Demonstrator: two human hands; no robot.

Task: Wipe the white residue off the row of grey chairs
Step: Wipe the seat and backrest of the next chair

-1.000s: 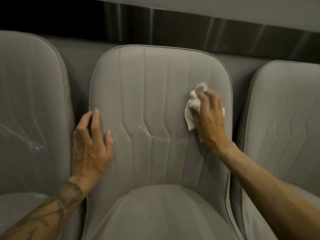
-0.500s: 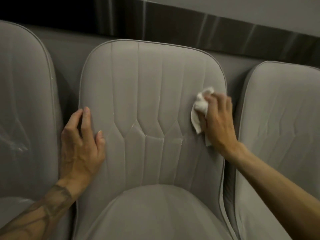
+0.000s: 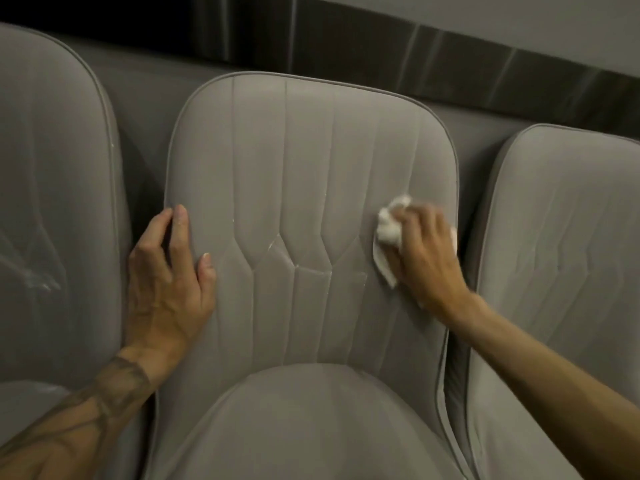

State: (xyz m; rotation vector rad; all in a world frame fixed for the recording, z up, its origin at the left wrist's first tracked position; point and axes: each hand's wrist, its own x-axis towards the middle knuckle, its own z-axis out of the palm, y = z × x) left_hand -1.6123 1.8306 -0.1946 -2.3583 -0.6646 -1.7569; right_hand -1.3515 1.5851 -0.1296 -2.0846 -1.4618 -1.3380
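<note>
Grey upholstered middle chair [image 3: 311, 174]: rounded backrest, smooth matte fabric, piped edge, vertical stitched channels kinking at mid-height. Matching grey left chair [image 3: 52, 202] just beyond left hand, white smears on its back. Matching grey right chair [image 3: 561, 220] just beyond right hand.

Dark glossy panelled wall strip [image 3: 381, 46] above hands.

Left hand [image 3: 169, 278] flat on backrest's left edge, fingers straight, slightly spread.

Right hand [image 3: 429, 251] curled round crumpled white cloth [image 3: 389, 230], pressing it to backrest.

Thin white residue [image 3: 311, 268] along seams between hands.

Mid chair [image 3: 304, 161]: cloth [image 3: 389, 233], residue [image 3: 311, 269].
</note>
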